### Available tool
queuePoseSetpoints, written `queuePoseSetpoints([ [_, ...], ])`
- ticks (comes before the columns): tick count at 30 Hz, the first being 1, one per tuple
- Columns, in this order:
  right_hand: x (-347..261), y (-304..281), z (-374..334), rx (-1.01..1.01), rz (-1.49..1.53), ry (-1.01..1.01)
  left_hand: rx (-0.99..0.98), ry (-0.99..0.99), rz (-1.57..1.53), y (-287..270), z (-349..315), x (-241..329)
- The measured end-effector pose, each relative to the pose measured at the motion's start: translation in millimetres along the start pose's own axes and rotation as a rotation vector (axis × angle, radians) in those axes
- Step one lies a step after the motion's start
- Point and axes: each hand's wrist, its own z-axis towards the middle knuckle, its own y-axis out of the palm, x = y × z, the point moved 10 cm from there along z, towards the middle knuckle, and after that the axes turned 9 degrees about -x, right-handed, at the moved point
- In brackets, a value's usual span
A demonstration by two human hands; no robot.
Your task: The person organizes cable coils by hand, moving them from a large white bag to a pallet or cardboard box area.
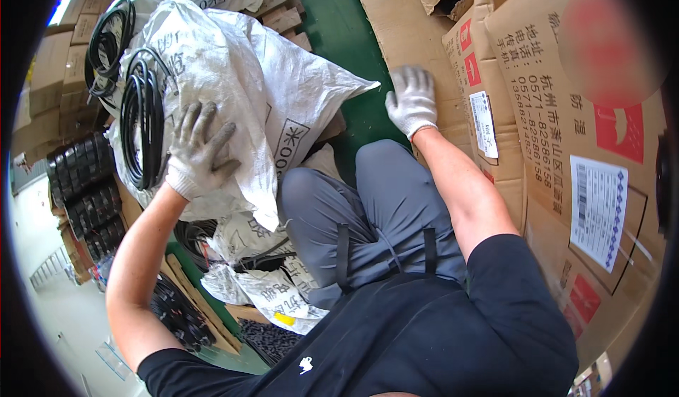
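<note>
My left hand, in a soiled white knit glove, rests with fingers spread on a bulging white woven sack. Beside its fingers hangs a coil of black cable against the sack's left side. A second black cable coil lies farther back. My right hand, gloved the same way and slightly blurred, has its fingers stretched out over the edge of a brown cardboard flap. Neither hand grips anything visible. My knees stand between the sack and the cardboard.
Large cardboard boxes with red marks and white labels line the right side. Wooden pallet boards show behind the sacks, above a green floor. Stacked black bundles stand at left. More sacks and cables lie below.
</note>
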Motion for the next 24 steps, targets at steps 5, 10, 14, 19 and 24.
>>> queuePoseSetpoints([
  [5,-127.1,62.1,35.0,-0.298,0.556,-0.017,-0.040,-0.067,0.040,6.5,-20.1,-8.2],
  [10,-172.9,130.8,24.6,-0.574,0.833,0.487,-0.015,-0.014,0.071,12.8,-2.2,-1.8],
  [14,-171.2,120.7,20.3,-0.451,0.687,0.369,0.003,-0.027,0.063,9.3,-2.4,-3.5],
  [19,-165.0,102.7,23.7,-0.292,0.681,0.403,0.002,-0.026,0.032,10.2,3.6,-1.7],
  [24,-183.2,78.1,7.2,-0.081,0.788,0.339,0.097,0.013,-0.005,2.8,-3.8,-0.8],
])
